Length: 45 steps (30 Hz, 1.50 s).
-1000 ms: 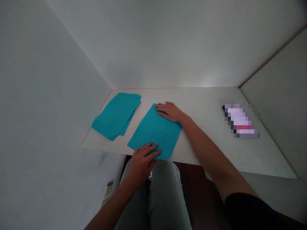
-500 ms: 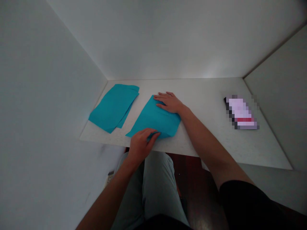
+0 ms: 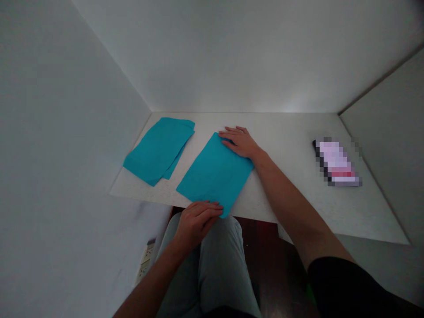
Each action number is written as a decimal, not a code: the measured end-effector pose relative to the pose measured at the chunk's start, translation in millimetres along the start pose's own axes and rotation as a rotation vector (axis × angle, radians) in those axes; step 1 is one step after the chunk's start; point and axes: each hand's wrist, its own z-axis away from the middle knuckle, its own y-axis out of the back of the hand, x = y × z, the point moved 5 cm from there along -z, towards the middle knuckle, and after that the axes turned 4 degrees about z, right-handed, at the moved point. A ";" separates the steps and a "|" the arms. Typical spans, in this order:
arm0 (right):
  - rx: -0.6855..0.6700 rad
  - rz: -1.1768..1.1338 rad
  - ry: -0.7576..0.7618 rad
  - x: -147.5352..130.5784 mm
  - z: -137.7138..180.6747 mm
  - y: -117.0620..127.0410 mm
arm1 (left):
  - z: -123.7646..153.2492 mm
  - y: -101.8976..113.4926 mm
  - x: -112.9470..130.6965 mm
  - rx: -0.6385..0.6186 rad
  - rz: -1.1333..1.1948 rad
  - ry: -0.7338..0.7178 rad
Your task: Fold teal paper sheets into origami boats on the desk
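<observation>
A sheet of turquoise paper (image 3: 215,172) lies flat on the white table, its near corner reaching past the front edge. My left hand (image 3: 200,218) is at that near edge, fingers together on top and the thumb low beside them, holding the paper's border. At the far corner, my right hand (image 3: 241,142) rests palm down with its fingers stretched out and somewhat spread, pressing on the sheet. Left of this sheet are overlapping turquoise sheets (image 3: 159,148), touched by neither hand.
A phone (image 3: 336,161), blurred by pixelation, lies on the right part of the white table (image 3: 285,141). Walls (image 3: 232,57) enclose the table at the back and both sides. Below the front edge are my legs (image 3: 218,265) and a power strip (image 3: 145,260).
The near part of the sheet, folded up before in my left hand, now lies unfolded and flat. My left hand has come down toward me with the edge. My right hand stays on the far corner.
</observation>
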 end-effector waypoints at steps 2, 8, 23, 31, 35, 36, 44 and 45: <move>0.212 -0.157 -0.079 8.6 0.9 15.4 | -10.6 20.6 -7.2 0.058 -0.004 0.061; 0.963 -0.680 -0.389 52.7 21.9 49.6 | -73.6 117.6 -41.3 0.280 0.052 0.439; 1.017 -1.104 -0.535 108.0 23.1 46.6 | -11.5 -5.7 -37.4 -0.408 -0.336 0.026; 1.054 -1.402 -0.701 76.9 23.1 55.0 | 7.4 74.8 -63.0 -0.132 0.143 0.311; 1.084 -1.384 -0.719 62.5 21.4 58.7 | -9.9 167.7 -115.2 0.620 0.241 0.750; 1.088 -1.379 -0.727 61.1 21.1 59.2 | -14.7 182.3 -126.4 0.667 0.275 0.786; 1.092 -1.356 -0.744 58.6 19.7 60.3 | -8.9 229.5 -194.5 0.456 -0.159 0.952; 1.088 -1.347 -0.748 58.7 19.6 60.1 | -7.1 230.6 -197.6 0.436 -0.284 0.951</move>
